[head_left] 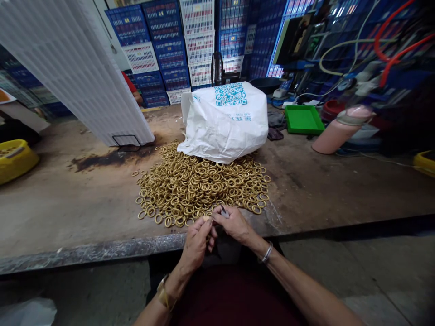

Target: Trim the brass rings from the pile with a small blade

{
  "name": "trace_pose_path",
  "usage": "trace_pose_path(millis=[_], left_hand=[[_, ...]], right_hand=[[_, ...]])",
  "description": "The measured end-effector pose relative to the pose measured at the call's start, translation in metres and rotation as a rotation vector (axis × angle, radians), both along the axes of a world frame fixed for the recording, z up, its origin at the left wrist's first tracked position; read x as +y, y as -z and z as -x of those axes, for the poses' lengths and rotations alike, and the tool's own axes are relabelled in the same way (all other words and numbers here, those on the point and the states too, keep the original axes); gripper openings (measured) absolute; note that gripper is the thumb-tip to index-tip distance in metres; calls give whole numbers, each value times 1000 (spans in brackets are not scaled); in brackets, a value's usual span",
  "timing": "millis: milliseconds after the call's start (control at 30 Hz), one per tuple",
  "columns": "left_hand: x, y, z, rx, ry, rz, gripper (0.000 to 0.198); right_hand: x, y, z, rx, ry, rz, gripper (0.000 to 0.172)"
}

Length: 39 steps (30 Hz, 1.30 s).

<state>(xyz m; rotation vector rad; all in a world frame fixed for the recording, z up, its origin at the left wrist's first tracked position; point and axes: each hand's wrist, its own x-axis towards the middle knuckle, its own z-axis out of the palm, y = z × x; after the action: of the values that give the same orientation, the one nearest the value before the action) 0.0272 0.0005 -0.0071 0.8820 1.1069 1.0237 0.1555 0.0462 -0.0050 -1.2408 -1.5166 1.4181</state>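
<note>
A wide heap of gold-coloured rings (204,185) lies near the front edge of the workbench. Just in front of it, my two hands meet over the table edge. My left hand (197,240) is closed, fingertips pinched on what looks like one gold ring, mostly covered by the fingers. In my closed right hand (236,224) is a small grey tool with a dark tip (223,211), perhaps a small knife; its working end is hidden. The right fingertips touch or nearly touch the left ones. A white printed sack (227,122) rests on the back of the heap.
A tall white ribbed panel (88,68) leans at left behind a wire stand (125,141). A yellow basin (15,158) stands far left. At right are a green tray (303,120) and a pink bottle (340,131). Stacked crates (166,40) line the back; a person's red sleeve (129,83) shows.
</note>
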Motion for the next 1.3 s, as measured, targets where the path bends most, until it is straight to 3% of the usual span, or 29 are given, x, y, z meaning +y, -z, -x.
trace_pose_path(millis=[167,333,533,833,1033,1133,1300], left_hand=[[-1,-2,0,-38,13,16,29],[-2,-4,-1,-74,-34,45,29],[-1,-1,-1,-3,-79,25,31],[-1,3,1,134,-83,12,29],[-4,3,3,106,-79,21,33],[-10,-3,3,40,-39,49,31],[-15,-7,-1,-249,15,165,28]], right_hand=[[2,4,-1,20,12,46,16],[1,10,-6,-218,58,-168,16],[-12,9,-9,-553,-167,-411,14],[-13,3,-5,-729,-229,-394,16],[-14,3,-2,-838,-246,-357,17],[-6,7,-9,-933,-179,-318,19],[10,14,-22,-989,34,-360,18]])
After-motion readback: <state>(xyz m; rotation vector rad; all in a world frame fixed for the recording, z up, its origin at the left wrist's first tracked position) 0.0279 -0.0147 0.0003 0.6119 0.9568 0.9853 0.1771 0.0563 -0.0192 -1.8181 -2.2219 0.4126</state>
